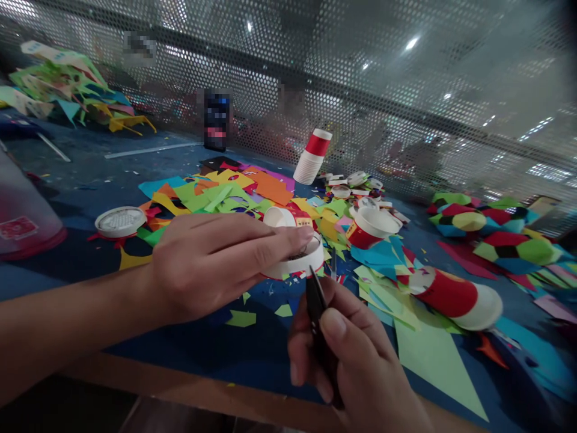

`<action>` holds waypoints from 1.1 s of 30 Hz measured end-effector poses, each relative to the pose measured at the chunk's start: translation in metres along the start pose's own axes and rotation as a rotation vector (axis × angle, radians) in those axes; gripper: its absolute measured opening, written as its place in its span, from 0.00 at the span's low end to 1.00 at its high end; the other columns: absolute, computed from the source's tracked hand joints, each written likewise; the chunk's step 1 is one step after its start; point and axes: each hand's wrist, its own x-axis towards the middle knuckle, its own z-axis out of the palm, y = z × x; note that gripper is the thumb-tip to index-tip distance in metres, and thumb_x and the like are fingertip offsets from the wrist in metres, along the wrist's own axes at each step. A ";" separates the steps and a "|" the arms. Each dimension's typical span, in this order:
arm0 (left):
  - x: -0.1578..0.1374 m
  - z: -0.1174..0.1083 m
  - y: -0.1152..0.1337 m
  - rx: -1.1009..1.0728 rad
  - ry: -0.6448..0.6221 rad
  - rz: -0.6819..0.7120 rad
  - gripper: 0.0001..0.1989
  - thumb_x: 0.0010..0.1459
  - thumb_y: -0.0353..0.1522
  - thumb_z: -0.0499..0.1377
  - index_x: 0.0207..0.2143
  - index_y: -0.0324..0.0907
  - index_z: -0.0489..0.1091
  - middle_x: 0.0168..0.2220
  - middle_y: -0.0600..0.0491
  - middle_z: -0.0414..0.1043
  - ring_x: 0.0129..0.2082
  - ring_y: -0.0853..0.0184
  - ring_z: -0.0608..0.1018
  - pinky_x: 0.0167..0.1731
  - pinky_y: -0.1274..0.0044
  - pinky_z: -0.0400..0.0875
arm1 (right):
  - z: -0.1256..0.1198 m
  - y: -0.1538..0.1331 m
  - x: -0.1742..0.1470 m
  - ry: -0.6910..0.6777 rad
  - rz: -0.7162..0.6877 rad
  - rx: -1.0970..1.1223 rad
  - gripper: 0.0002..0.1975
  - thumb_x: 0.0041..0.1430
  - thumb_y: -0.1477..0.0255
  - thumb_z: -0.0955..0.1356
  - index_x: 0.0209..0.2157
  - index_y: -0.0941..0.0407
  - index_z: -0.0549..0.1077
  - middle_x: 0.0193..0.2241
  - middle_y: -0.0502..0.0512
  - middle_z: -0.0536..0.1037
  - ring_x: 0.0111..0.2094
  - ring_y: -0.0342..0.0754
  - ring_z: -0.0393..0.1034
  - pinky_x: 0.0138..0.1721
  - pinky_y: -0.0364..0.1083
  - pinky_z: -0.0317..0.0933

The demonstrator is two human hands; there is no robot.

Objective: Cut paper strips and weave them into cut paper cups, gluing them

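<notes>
My left hand (211, 258) reaches in from the left, its fingers closed over a short, cut-down paper cup piece (317, 255) with a white rim. In my right hand (356, 355) is a black-handled cutting tool (318, 300); its pointed blade tip is close to the cup piece's near side. A thin silvery strip shows behind my right fingers; I cannot tell if it belongs to the tool. Just beyond my left fingers lies a red and white paper cup (277, 218). Small paper scraps (283, 310) are scattered below the cup piece.
Coloured paper scraps (216, 195) cover the middle of the blue table. Stacked paper cups (313, 156) lean behind them. To the right are a cut cup (372, 222), a tipped cup (455, 299) and patchwork paper shapes (514, 246). A perforated screen (360, 90) stands behind.
</notes>
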 end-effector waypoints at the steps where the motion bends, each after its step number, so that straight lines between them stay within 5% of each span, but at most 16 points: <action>1: 0.000 0.000 -0.001 -0.004 -0.002 -0.004 0.15 0.65 0.29 0.56 0.53 0.45 0.73 0.45 0.53 0.81 0.34 0.66 0.83 0.37 0.77 0.81 | -0.001 0.000 0.000 -0.002 -0.001 -0.004 0.19 0.58 0.54 0.71 0.31 0.55 0.67 0.17 0.46 0.73 0.13 0.32 0.53 0.14 0.31 0.48; 11: 0.000 0.002 0.001 0.003 -0.001 -0.042 0.12 0.67 0.29 0.55 0.50 0.41 0.73 0.41 0.51 0.81 0.36 0.69 0.82 0.36 0.79 0.77 | 0.005 -0.008 -0.006 0.090 0.149 -0.139 0.24 0.50 0.51 0.74 0.34 0.54 0.66 0.18 0.44 0.72 0.13 0.33 0.57 0.14 0.33 0.48; 15: 0.001 0.008 -0.002 -0.009 0.053 -0.098 0.09 0.65 0.31 0.56 0.45 0.42 0.73 0.34 0.52 0.78 0.32 0.67 0.79 0.33 0.76 0.74 | 0.009 -0.015 -0.003 0.131 0.093 -0.221 0.25 0.44 0.56 0.79 0.33 0.53 0.65 0.18 0.42 0.70 0.15 0.34 0.54 0.17 0.35 0.49; 20: -0.001 0.013 -0.008 -0.044 0.047 -0.243 0.02 0.59 0.30 0.59 0.36 0.44 0.68 0.35 0.50 0.76 0.38 0.62 0.78 0.39 0.70 0.74 | -0.007 -0.016 0.009 0.104 -0.113 -0.491 0.12 0.54 0.66 0.74 0.40 0.52 0.74 0.26 0.47 0.73 0.23 0.40 0.61 0.22 0.39 0.58; 25: 0.000 0.013 -0.009 -0.451 -0.019 -0.451 0.11 0.56 0.29 0.60 0.30 0.46 0.57 0.43 0.49 0.77 0.50 0.58 0.79 0.39 0.71 0.75 | -0.019 -0.018 0.012 0.136 -0.128 -0.737 0.27 0.61 0.56 0.69 0.59 0.49 0.68 0.24 0.46 0.69 0.22 0.42 0.57 0.20 0.40 0.52; 33: 0.007 0.018 -0.004 -0.992 -0.086 -0.876 0.14 0.56 0.34 0.62 0.32 0.45 0.56 0.35 0.54 0.70 0.27 0.70 0.74 0.19 0.80 0.70 | -0.010 -0.017 0.009 0.262 -0.016 -0.551 0.14 0.66 0.57 0.63 0.35 0.53 0.69 0.24 0.45 0.65 0.20 0.41 0.51 0.19 0.40 0.49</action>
